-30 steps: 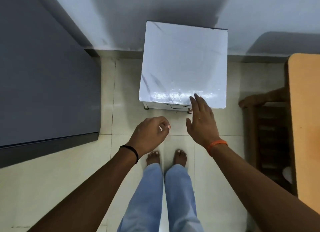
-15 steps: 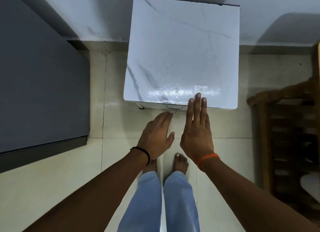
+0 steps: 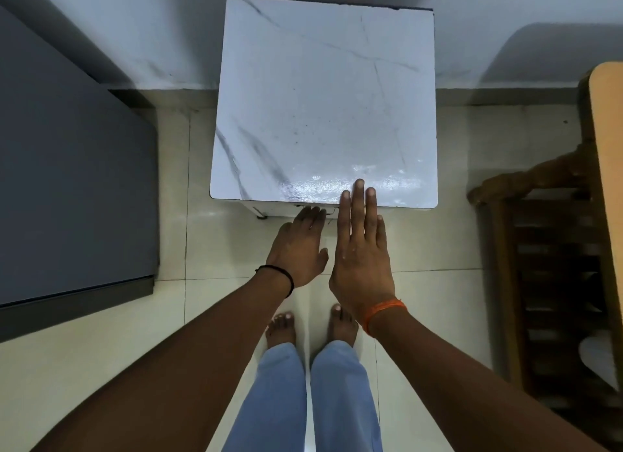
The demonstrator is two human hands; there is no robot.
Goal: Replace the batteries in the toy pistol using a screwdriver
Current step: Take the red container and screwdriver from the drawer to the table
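A small white cabinet with a marble-pattern top (image 3: 323, 94) stands against the wall in front of me. My right hand (image 3: 360, 252) is flat and empty, its fingertips over the front edge of the top. My left hand (image 3: 298, 245) is open too, lower down, with its fingers at the cabinet's front face just under the top edge, where a drawer front shows. No toy pistol, screwdriver or batteries are in view.
A dark grey cabinet (image 3: 67, 188) fills the left side. A wooden chair (image 3: 539, 249) and an orange tabletop (image 3: 610, 168) stand at the right. My bare feet (image 3: 279, 326) are on the pale tiled floor (image 3: 101, 367).
The cabinet has come closer in view. My left hand went from a loose fist to open fingers and reached the cabinet's front. My right hand moved forward over the top's edge.
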